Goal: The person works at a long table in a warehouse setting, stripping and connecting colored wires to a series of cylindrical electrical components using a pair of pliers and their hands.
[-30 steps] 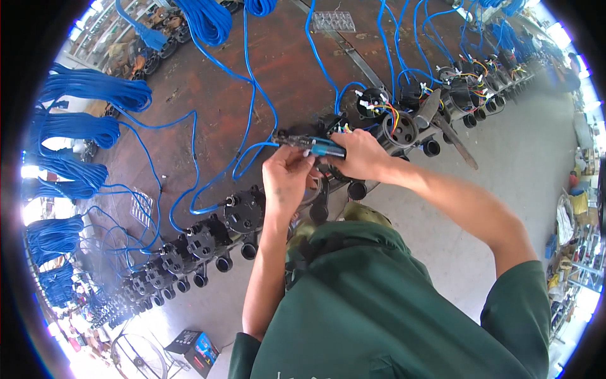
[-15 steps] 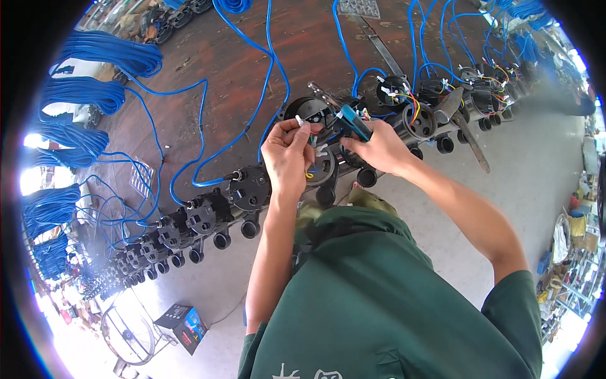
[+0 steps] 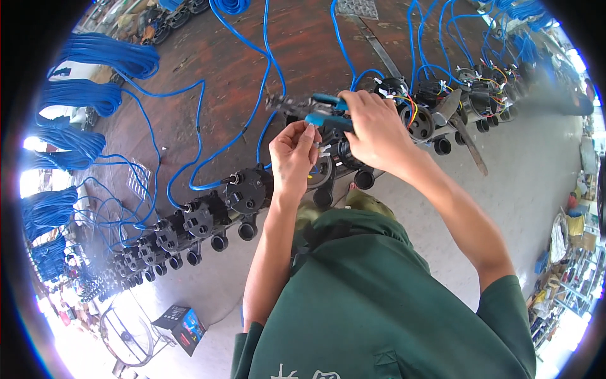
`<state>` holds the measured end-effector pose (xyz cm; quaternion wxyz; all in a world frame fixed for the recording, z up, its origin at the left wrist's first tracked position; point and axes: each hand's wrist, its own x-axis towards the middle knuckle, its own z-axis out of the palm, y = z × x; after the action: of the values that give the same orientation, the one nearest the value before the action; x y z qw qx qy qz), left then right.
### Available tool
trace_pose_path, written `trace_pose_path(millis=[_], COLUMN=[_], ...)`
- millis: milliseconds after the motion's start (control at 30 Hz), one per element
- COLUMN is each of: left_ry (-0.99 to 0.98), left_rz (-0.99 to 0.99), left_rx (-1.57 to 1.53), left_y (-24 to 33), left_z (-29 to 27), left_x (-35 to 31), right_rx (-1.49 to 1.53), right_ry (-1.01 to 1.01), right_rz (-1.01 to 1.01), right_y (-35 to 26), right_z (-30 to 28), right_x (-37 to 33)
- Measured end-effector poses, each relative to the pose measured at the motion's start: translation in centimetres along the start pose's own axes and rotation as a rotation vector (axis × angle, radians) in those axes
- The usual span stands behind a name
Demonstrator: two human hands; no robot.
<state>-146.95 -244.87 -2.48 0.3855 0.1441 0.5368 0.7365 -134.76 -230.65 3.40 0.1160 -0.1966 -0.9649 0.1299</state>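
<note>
My right hand [image 3: 377, 129] grips blue-handled pliers [image 3: 315, 112]; my left hand [image 3: 293, 155] pinches a small white piece [image 3: 310, 127] above the black pump housing [image 3: 334, 165].

Both forearms are raised from the lower edge. The left hand [image 3: 293, 155] is held with fingertips pinched together; the right hand [image 3: 372, 129] is closed in a grip, wrist bent.
</note>
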Motion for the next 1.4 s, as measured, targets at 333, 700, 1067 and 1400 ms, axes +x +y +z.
trace_pose_path(millis=[333,700,1067,1400], left_ry=[-0.083,-0.142,-0.140,-0.061], left_rz=[0.015,-0.043,-0.017,0.040], left_rx=[-0.083,-0.183,-0.146,-0.065], left_y=[-1.4,-1.7,-1.6,-0.5], left_z=[-1.2,-2.0,-1.8,-0.6], left_x=[0.1,0.2,0.2,-0.4], right_rx=[-0.111,-0.165,-0.134,-0.004], right_ry=[0.038,-0.078,0.014,-0.273], right_rz=[-0.162,-0.168,-0.130,0.002], right_y=[0.5,0.7,1.1,1.7], right_z=[1.9,1.0,2.1,1.9], right_x=[-0.7,0.2,0.9,1.5])
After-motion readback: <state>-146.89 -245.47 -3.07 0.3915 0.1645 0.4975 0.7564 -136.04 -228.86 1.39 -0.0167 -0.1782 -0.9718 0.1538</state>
